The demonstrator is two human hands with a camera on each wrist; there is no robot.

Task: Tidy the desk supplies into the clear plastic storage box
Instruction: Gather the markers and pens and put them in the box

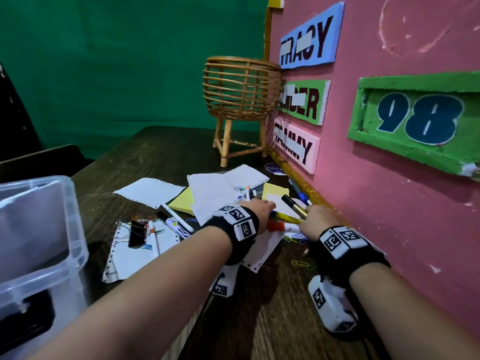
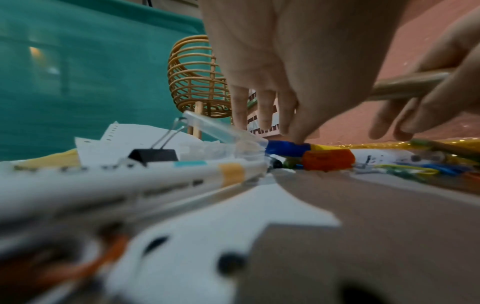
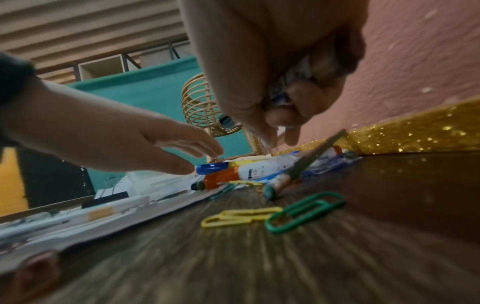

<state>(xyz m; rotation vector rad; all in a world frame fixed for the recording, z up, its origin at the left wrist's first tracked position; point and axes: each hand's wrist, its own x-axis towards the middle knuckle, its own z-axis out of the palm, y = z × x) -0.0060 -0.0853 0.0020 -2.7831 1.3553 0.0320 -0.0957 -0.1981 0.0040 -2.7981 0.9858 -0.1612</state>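
Note:
The clear plastic storage box (image 1: 52,219) stands at the left edge of the desk, apart from both hands. My left hand (image 1: 266,205) reaches over scattered paper with straight fingers; its fingertips (image 2: 298,137) touch the blue cap of a yellow marker (image 2: 288,148). An orange-capped white marker (image 3: 249,171) lies just in front of it. My right hand (image 1: 310,216), close to the pink wall, grips a gold marker with a black cap (image 1: 293,206), which sticks out toward the left hand. The right wrist view shows its curled fingers (image 3: 293,98) around the barrel.
Loose paper sheets (image 1: 150,190), yellow sticky pads (image 1: 181,201), white markers (image 1: 176,222), a black binder clip (image 1: 136,232) and coloured paper clips (image 3: 303,214) litter the dark wooden desk. A rattan basket stand (image 1: 241,92) is at the back. The pink wall (image 1: 389,203) borders the right.

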